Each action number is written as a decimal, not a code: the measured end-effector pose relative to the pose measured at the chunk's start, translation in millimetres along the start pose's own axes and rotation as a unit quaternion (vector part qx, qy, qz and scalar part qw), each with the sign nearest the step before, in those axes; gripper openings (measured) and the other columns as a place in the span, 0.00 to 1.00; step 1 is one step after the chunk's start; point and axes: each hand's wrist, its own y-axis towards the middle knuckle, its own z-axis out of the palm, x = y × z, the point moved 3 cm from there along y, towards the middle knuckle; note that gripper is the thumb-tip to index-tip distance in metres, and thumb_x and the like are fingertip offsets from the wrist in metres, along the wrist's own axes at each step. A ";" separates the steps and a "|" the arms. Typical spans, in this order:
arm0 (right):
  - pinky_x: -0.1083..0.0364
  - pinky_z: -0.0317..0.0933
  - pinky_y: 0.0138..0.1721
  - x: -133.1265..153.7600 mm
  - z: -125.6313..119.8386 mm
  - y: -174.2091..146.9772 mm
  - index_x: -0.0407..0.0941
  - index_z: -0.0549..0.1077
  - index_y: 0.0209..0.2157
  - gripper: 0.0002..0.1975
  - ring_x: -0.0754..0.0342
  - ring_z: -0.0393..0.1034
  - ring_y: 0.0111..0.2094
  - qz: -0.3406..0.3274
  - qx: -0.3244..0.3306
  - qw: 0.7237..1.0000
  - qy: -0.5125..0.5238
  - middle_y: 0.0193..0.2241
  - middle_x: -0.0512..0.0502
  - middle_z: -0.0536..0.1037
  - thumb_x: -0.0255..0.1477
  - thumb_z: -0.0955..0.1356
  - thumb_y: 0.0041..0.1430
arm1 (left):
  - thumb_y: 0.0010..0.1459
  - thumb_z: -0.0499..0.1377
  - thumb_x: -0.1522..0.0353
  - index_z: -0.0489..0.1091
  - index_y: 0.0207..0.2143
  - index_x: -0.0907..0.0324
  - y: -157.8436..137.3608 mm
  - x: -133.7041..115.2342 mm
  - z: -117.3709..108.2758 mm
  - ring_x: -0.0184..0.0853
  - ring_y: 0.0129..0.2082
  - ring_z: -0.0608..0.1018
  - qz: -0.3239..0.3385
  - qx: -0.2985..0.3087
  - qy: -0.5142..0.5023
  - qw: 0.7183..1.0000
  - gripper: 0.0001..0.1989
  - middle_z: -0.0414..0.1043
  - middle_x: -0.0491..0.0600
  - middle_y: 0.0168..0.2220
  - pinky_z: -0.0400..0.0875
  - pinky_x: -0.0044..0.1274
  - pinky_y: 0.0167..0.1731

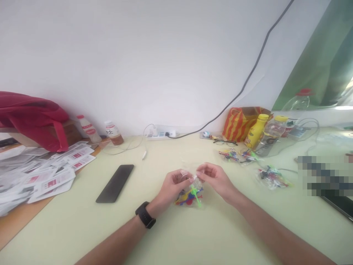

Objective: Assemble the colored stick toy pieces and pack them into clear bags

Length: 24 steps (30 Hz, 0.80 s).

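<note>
My left hand [176,186] and my right hand [214,179] pinch the top of a clear plastic bag [191,197] between thumbs and fingers. Inside the bag are small plastic pieces in green, yellow, blue and red, their exact kind hard to make out. It sits low over the pale table [154,232], and I cannot tell whether it touches the surface. A black watch [145,215] is on my left wrist. To the left of my hands lies a black phone [115,184].
More bags of coloured pieces [273,176] lie to the right, near glasses [225,142], a striped paper bag [234,125] and a yellow bottle [256,130]. White printed packets [52,176] are heaped at left beside a red bag [33,117]. A power strip [161,135] stands against the wall.
</note>
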 end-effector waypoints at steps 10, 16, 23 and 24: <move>0.53 0.66 0.39 -1.7 5.9 -5.7 0.46 0.77 0.37 0.15 0.52 0.72 0.36 0.009 -0.012 1.000 0.022 0.32 0.48 0.78 0.41 0.76 0.56 | 0.49 0.75 0.59 0.78 0.39 0.61 2.2 11.4 -2.8 0.36 0.33 0.79 -0.005 -0.071 -0.022 0.997 0.20 0.80 0.51 0.33 0.72 0.24 0.34; 0.53 0.65 0.36 -1.1 0.4 -2.8 0.45 0.79 0.33 0.15 0.53 0.71 0.31 -0.008 -0.034 0.999 0.013 0.28 0.49 0.78 0.42 0.77 0.54 | 0.57 0.69 0.56 0.76 0.30 0.63 2.5 13.9 -8.5 0.31 0.28 0.74 0.007 -0.046 -0.001 0.999 0.18 0.75 0.48 0.27 0.67 0.22 0.31; 0.53 0.65 0.37 3.8 -3.0 -7.2 0.45 0.81 0.35 0.13 0.53 0.70 0.33 -0.011 0.001 1.000 -0.003 0.30 0.48 0.79 0.41 0.75 0.58 | 0.60 0.67 0.58 0.78 0.36 0.61 -2.3 3.1 -8.9 0.35 0.36 0.78 0.015 0.005 0.007 1.000 0.14 0.79 0.50 0.35 0.70 0.25 0.40; 0.52 0.65 0.38 3.3 -2.4 -7.8 0.45 0.81 0.36 0.13 0.53 0.71 0.33 -0.012 0.010 1.000 -0.003 0.31 0.47 0.79 0.41 0.75 0.58 | 0.59 0.68 0.59 0.78 0.37 0.61 -2.5 1.6 -8.4 0.36 0.36 0.78 0.014 0.008 0.009 1.000 0.14 0.79 0.50 0.35 0.70 0.25 0.39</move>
